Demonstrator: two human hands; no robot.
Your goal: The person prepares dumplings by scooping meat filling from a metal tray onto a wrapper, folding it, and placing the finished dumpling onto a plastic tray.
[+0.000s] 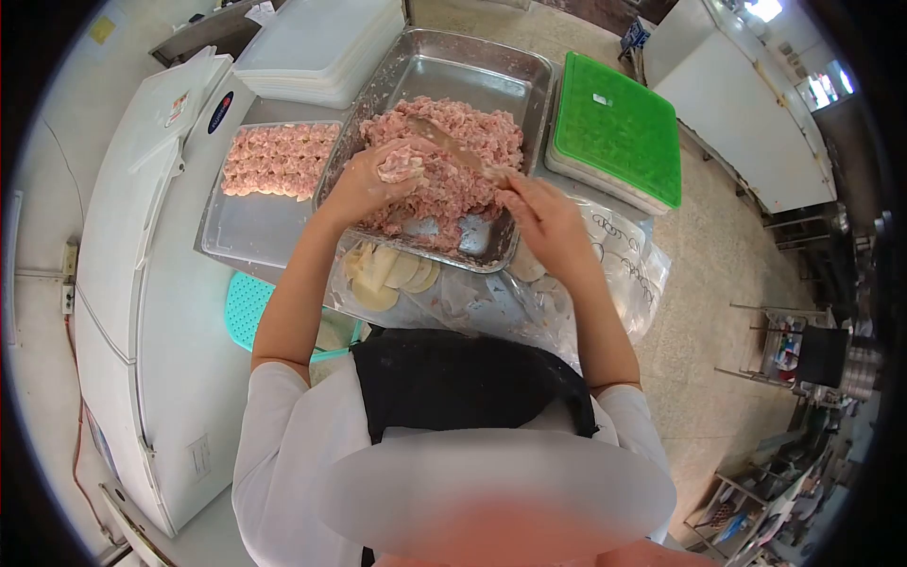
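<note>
My left hand (364,184) cups a round wrapper heaped with pink minced filling (402,165) over a large steel pan (529,80). The pan is about half full of the same minced meat (463,142). My right hand (543,213) grips a flat wooden spatula (444,142) whose blade reaches across to the filling in my left hand. A stack of round pale wrappers (387,274) lies on clear plastic just below the pan's near edge.
A flat tray (236,222) at left carries several rows of finished pink dumplings (274,161). A green-lidded box (614,128) stands right of the pan, stacked white lids (316,47) lie behind, and a white chest freezer (142,312) runs along the left.
</note>
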